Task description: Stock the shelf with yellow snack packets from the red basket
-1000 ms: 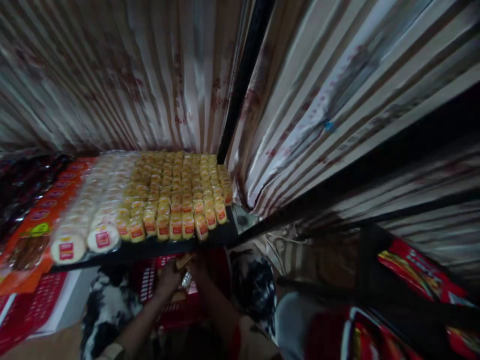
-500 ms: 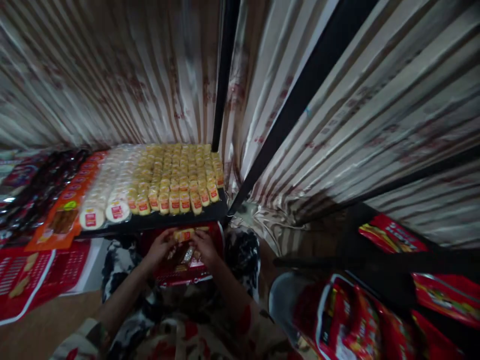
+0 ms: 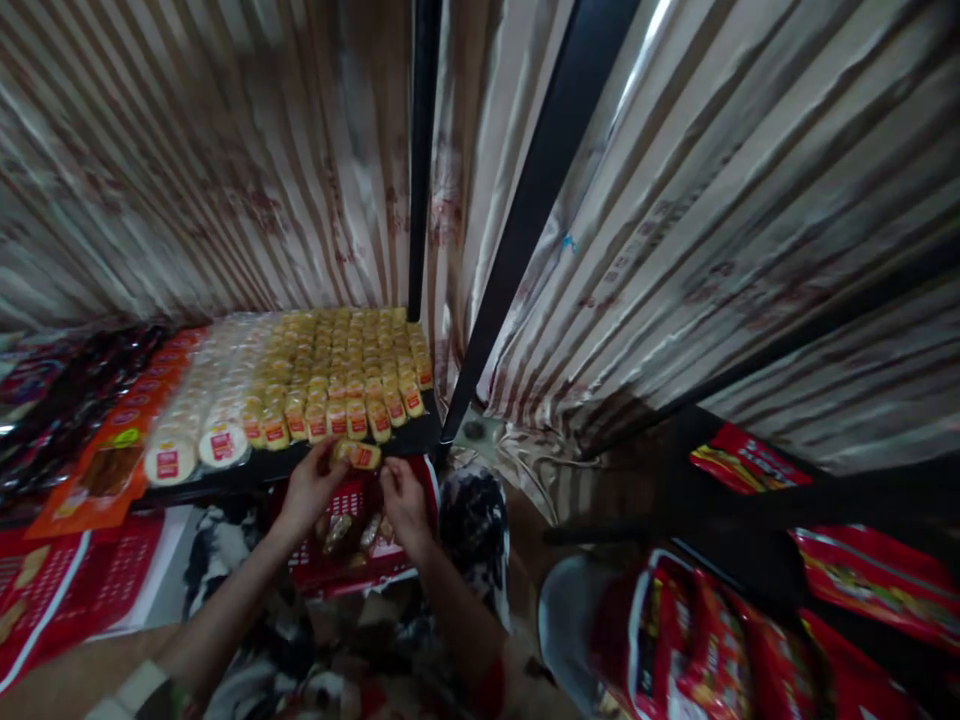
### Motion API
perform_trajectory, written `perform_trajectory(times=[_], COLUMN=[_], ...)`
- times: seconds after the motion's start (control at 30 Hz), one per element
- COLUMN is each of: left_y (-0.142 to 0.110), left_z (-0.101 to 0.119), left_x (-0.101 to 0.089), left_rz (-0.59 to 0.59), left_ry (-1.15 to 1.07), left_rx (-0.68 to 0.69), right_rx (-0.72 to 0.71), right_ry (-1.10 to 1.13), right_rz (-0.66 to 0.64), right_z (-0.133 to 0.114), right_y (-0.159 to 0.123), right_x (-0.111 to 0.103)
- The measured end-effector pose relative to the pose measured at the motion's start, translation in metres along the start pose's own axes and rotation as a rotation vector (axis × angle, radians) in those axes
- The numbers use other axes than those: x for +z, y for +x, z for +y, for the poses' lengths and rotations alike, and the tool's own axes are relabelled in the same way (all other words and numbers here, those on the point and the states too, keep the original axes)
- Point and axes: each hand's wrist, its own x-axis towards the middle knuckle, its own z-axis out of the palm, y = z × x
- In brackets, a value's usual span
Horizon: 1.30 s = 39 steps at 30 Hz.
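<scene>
My left hand holds a small wrapped yellow snack cake with a red label, lying sideways between thumb and fingers. Close by the cake's right end is my right hand, its fingers curled together in a pinch. Whether it grips the wrapper's end I cannot tell. Below both hands, a red bag with white dots lies open between my knees, with several small shiny packets in it. Just beyond my hands, rows of similar snack cakes fill the right part of a black shelf.
Left of the cakes are round white packets, an orange packet and dark packets. Another red bag lies at lower left. Red snack bags are at lower right. Black posts stand before a pleated curtain.
The snack cake has moved up and slightly left with my left hand, closer to the shelf's edge. My right hand has drawn back to the cake's end. The whole view has shifted a little.
</scene>
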Motion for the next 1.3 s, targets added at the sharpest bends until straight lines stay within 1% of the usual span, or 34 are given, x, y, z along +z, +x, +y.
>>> perform_trajectory(times=[0.07,0.1,0.13,0.2,0.3,0.43,0.6,0.73,0.83,0.93,1.07,1.17,1.3], left_y=[0.011,0.016,0.021,0.032,0.048,0.075,0.102,0.112,0.118,0.123,0.126,0.126,0.130], left_z=[0.014,0.021,0.028,0.041,0.057,0.070,0.085,0.094,0.095,0.093,0.092,0.096,0.101], left_x=[-0.005,-0.006,-0.007,-0.004,0.006,0.027,0.063,0.090,0.104,0.112,0.117,0.118,0.116], left_rz=[0.037,0.042,0.040,0.024,-0.008,-0.036,-0.061,-0.156,-0.207,-0.227,-0.240,-0.234,-0.296], left_ry=[0.046,0.051,0.043,0.015,0.018,0.082,0.213,0.342,0.432,0.543,0.697,0.775,0.860], left_rx=[0.035,0.058,0.084,0.143,0.230,0.325,0.400,0.442,0.511,0.566,0.533,0.517,0.539], right_rx=[-0.227,-0.307,-0.363,-0.418,-0.412,-0.376,-0.410,-0.384,-0.363,-0.381,-0.396,-0.385,-0.378], right_ry=[-0.180,-0.251,-0.308,-0.399,-0.490,-0.541,-0.574,-0.596,-0.602,-0.596,-0.576,-0.553,-0.522], right_rz=[0.100,0.135,0.155,0.180,0.205,0.209,0.251,0.263,0.262,0.264,0.269,0.271,0.270], right_z=[-0.010,-0.015,-0.020,-0.028,-0.029,-0.021,-0.014,-0.015,-0.018,-0.020,-0.020,-0.020,-0.022], right_y=[0.006,0.011,0.016,0.030,0.051,0.071,0.074,0.071,0.070,0.069,0.070,0.072,0.072], right_x=[-0.007,-0.010,-0.012,-0.013,-0.008,0.001,0.005,0.004,0.004,0.002,0.000,0.000,-0.001])
